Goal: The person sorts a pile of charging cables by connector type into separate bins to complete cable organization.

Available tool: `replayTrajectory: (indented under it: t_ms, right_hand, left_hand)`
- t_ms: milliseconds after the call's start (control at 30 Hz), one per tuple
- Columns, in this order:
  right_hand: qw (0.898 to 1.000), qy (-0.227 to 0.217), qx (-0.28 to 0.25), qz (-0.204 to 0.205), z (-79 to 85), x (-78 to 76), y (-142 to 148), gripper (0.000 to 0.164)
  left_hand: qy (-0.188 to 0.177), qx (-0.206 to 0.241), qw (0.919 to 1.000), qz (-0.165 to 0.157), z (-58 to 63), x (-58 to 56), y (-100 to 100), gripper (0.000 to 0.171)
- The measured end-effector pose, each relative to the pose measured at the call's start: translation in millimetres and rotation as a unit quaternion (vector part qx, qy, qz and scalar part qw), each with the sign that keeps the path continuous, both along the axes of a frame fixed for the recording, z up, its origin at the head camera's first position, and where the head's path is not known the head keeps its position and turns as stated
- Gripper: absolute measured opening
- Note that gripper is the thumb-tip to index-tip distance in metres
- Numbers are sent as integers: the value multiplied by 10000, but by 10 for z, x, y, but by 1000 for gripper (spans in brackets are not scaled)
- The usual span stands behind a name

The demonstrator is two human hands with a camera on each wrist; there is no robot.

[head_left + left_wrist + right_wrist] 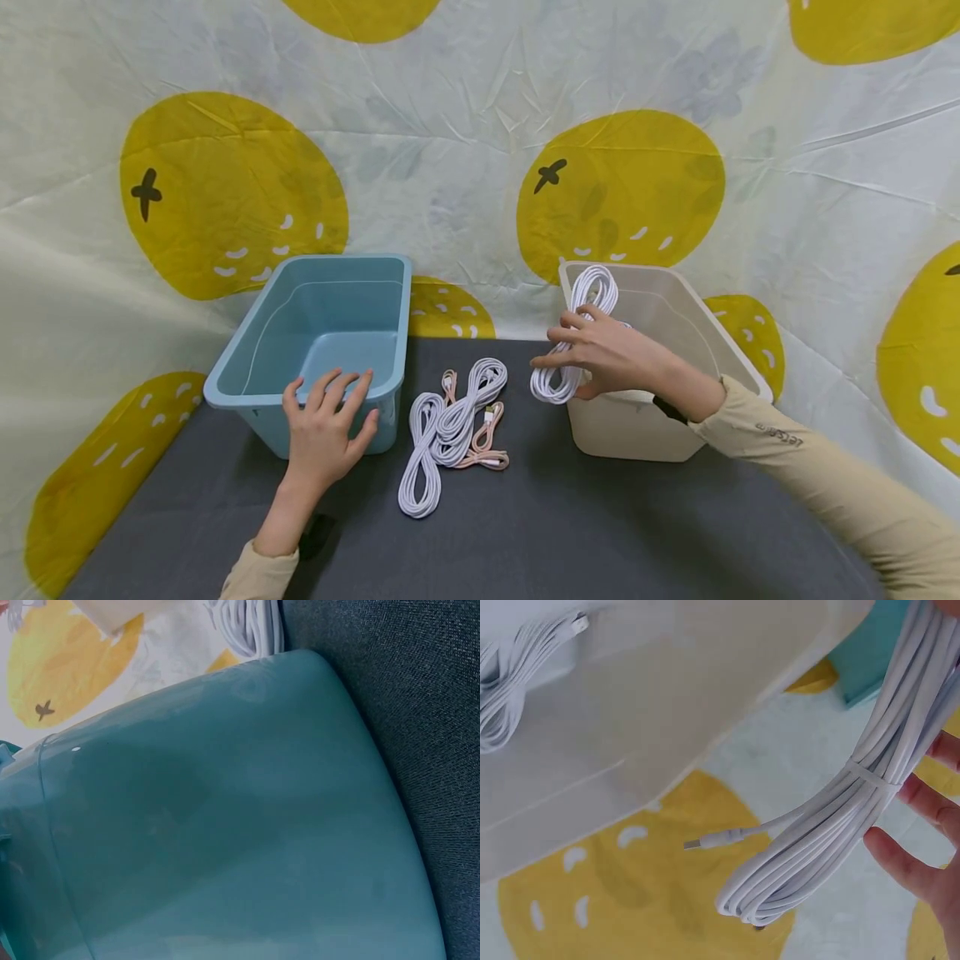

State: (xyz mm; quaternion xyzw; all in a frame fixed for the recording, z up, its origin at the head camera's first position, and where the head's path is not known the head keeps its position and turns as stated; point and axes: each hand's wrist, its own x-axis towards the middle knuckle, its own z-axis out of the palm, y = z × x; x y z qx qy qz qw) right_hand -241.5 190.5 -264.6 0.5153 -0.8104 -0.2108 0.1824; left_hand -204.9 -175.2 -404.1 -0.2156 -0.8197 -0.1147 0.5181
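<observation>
- The right hand [611, 354] reaches in from the lower right, its forearm slanting across the beige bin [630, 429], fingers pointing left.
- Its fingers and thumb grasp a white coil [821, 832] around the middle; loops stick out at both ends, and one plug [720, 838] juts free.
- The left hand [322, 433] comes up from below, fingers spread and holding nothing, at the near rim of the blue bin [345, 312]; whether it touches is unclear.
- The held coil is raised by the beige bin's left rim, with backdrop [742, 765] showing between them in the right wrist view.
- Between the bins, bare table [517, 533] surrounds two white cables [455, 421] and some pink cables [491, 459], all well below the held coil.
- Another white bundle [510, 697] lies inside the beige bin.
</observation>
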Motion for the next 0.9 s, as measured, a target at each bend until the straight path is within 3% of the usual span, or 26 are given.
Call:
replayTrajectory:
  t_ms: [300, 533, 900]
  right_hand:
    - [9992, -52, -227, -324, 108, -130, 263, 65]
    - [9987, -3, -73, -494, 150, -238, 449, 63]
    - [9982, -23, -409, -445, 114, -390, 697, 58]
  left_hand:
    - [33, 7, 10000, -16, 1, -7, 1, 45]
    - [43, 2, 10000, -18, 3, -11, 4, 45]
    - [58, -13, 10000, -12, 2, -15, -2, 44]
